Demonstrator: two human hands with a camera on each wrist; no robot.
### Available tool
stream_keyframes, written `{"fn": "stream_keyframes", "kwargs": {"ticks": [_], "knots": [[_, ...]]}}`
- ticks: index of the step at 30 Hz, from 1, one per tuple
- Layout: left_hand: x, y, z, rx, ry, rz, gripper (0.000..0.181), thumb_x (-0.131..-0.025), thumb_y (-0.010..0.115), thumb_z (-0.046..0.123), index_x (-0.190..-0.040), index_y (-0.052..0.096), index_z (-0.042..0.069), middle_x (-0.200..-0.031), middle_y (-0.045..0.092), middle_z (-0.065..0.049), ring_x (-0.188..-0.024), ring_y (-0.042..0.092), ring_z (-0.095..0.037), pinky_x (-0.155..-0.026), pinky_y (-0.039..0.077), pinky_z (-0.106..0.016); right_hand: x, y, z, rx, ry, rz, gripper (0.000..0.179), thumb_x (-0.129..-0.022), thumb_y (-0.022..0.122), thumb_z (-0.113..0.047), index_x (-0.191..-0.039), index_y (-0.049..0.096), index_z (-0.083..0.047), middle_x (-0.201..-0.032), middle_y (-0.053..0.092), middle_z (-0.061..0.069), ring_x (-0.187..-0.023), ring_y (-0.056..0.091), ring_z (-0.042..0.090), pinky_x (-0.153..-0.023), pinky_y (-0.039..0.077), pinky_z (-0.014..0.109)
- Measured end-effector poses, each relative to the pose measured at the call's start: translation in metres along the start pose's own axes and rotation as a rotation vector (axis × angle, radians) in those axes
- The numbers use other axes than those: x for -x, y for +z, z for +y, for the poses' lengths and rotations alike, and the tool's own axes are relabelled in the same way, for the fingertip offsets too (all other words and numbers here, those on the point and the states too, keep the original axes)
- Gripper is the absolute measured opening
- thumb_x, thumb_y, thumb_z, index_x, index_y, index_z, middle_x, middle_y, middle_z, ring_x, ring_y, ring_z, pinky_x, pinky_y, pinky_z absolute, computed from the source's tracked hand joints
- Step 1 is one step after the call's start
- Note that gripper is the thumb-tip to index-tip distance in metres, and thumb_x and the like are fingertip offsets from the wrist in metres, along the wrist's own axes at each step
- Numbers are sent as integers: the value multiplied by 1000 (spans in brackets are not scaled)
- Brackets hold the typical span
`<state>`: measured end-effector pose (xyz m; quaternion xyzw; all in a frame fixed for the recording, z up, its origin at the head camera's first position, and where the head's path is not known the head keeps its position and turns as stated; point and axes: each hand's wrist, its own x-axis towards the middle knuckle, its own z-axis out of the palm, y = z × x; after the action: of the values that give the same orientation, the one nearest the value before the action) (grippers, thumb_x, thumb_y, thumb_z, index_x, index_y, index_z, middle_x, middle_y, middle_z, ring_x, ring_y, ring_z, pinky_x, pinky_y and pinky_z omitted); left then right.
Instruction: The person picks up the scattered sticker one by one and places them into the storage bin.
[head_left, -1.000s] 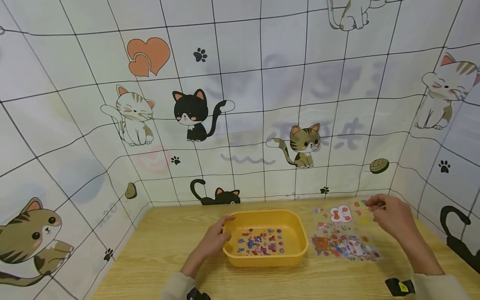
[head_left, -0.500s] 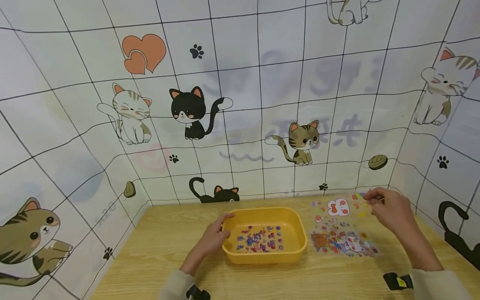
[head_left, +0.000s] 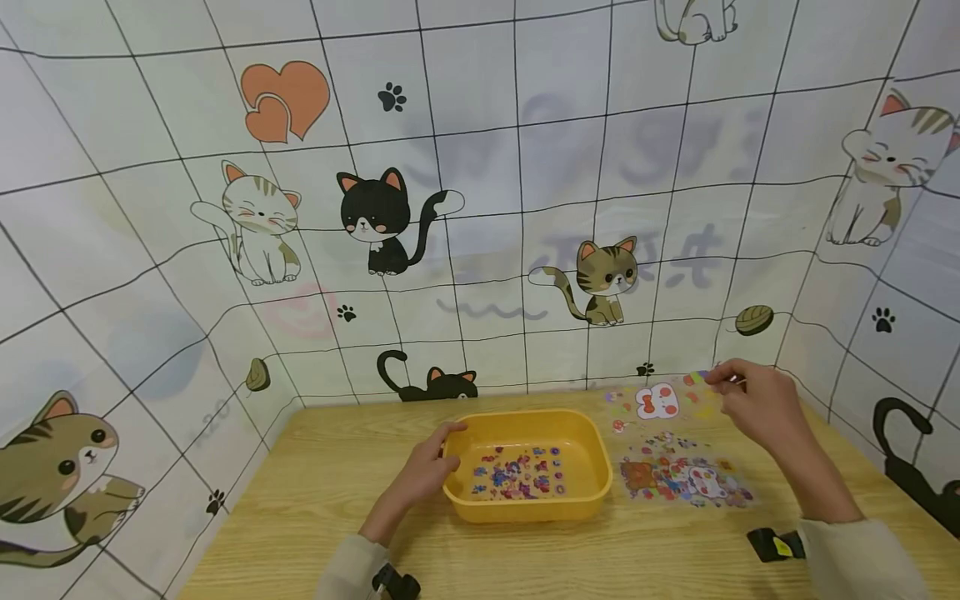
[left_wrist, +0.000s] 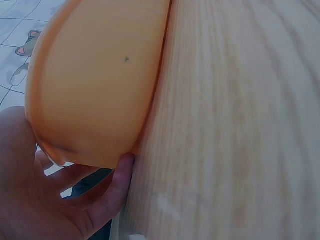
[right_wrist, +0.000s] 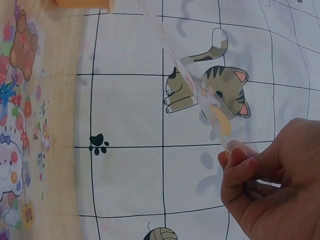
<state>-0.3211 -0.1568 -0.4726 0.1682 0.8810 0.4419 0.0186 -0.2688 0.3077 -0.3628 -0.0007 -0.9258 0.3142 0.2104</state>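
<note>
My left hand (head_left: 426,462) grips the left end of a yellow plastic basin (head_left: 532,510), which stands on the table. In the left wrist view its fingers (left_wrist: 117,192) lie against the outside of the basin's wall. Small colourful stickers (head_left: 517,473) lie spread over the basin's floor. My right hand (head_left: 759,406) pinches the edge of a clear sticker sheet with a white bunny (head_left: 657,402). In the right wrist view this sheet (right_wrist: 192,87) is seen nearly edge-on, raised above the table. More sticker sheets (head_left: 686,479) lie flat to the right of the basin.
A light wood-grain table (head_left: 330,508) carries everything. White cloth walls (head_left: 487,192) with printed cats and grid lines close it in at the back and both sides. Black straps with small devices (head_left: 776,546) sit at both wrists.
My right hand has moved left and slightly up, lifting the bunny sticker sheet away from the lower sheets. My left hand keeps its hold on the basin. The head view has shifted slightly.
</note>
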Motion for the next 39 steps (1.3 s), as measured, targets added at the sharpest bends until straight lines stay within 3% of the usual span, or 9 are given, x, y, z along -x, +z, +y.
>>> {"fn": "stream_keyframes", "kwargs": {"ticks": [10, 19, 28, 32, 35, 39], "knots": [[1, 0, 0, 12, 1, -4, 56, -93, 56, 8, -148, 51, 12, -158, 47, -21, -127, 58, -40, -88, 55, -44, -9, 9, -28, -50, -73, -32, 25, -104, 48, -5, -110, 70, 4, -111, 71, 30, -70, 59, 17, -51, 39, 30], [-1, 0, 0, 9, 10, 10, 55, -93, 55, 8, -148, 51, 12, -159, 47, -19, -137, 52, -41, -101, 51, -55, -15, 28, -55, -98, -94, -100, 23, -103, 49, -2, -108, 71, 4, -107, 72, 27, -72, 61, 21, -52, 43, 30], [-1, 1, -2, 2, 5, -1, 55, -93, 55, 9, -148, 52, 13, -158, 48, -20, -128, 57, -37, -89, 53, -42, -15, 49, -83, -115, -140, -164, 24, -99, 48, 3, -105, 72, 3, -105, 73, 22, -82, 63, 26, -57, 44, 30], [-2, 0, -3, -3, 1, 10, 55, -93, 56, 9, -148, 52, 14, -159, 47, -18, -133, 55, -39, -98, 52, -51, -15, 62, -93, -119, -160, -201, 25, -97, 49, 5, -103, 73, 3, -104, 73, 21, -76, 64, 21, -58, 48, 31], [-3, 0, -2, -8, 5, 17, 55, -93, 56, 9, -147, 52, 14, -160, 47, -16, -142, 48, -42, -108, 46, -59, -14, 71, -100, -120, -168, -228, 25, -96, 49, 6, -102, 73, 3, -101, 74, 20, -70, 65, 18, -59, 50, 31], [-2, 0, -3, -3, 6, 17, 55, -93, 56, 8, -147, 53, 14, -160, 47, -15, -146, 43, -43, -112, 42, -62, -12, 83, -111, -137, -169, -275, 27, -97, 48, 6, -104, 74, 4, -100, 73, 20, -68, 66, 18, -57, 48, 30]]}}
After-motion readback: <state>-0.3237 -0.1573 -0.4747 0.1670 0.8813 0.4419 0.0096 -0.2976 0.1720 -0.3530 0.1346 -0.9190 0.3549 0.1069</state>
